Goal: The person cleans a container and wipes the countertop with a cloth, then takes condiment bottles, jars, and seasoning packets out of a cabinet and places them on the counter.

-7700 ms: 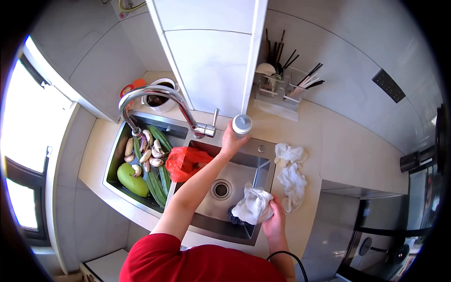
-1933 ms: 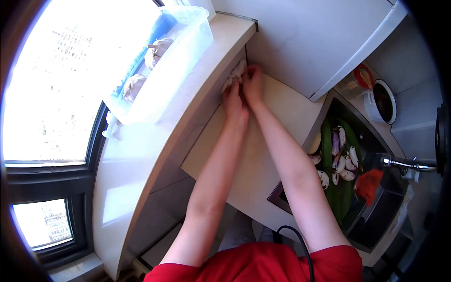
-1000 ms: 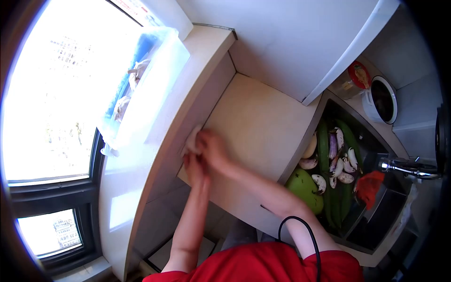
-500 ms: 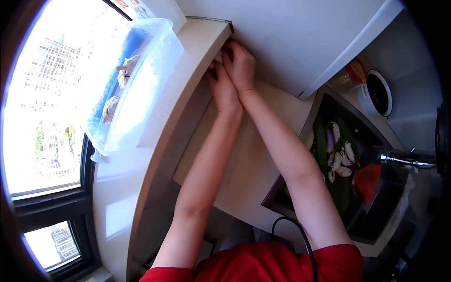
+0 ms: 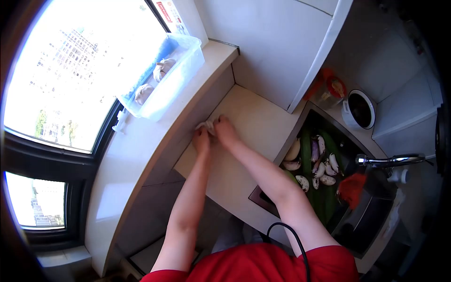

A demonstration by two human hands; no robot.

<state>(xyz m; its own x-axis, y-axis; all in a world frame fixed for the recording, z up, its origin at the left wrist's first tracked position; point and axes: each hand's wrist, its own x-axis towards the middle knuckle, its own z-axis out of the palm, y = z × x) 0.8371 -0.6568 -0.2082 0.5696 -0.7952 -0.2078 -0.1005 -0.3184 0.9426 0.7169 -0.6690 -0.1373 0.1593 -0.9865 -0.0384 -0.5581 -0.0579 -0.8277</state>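
A crumpled pale cloth [image 5: 205, 126] lies between my two hands on the light countertop [image 5: 256, 117], close to the low tiled wall. My left hand [image 5: 202, 141] is closed on the cloth's near left side. On its right side, the fingers of my right hand [image 5: 225, 132] are curled onto the same cloth. Parts of the cloth are hidden under the fingers.
A clear plastic box [image 5: 176, 96] with garlic bulbs [image 5: 162, 69] stands on the window ledge. At right, a dark sink [image 5: 300, 123] holds pale purple-streaked eggplants [image 5: 318, 170], long green vegetables and a red-orange thing [image 5: 351, 189] under the faucet [image 5: 380, 161]. Beyond are a white pot [image 5: 348, 113] and a jar [image 5: 327, 97].
Both hands have come back from the far corner toward me along the wall, drawing the cloth with them. They are now side by side rather than overlapping. The camera view has shifted.
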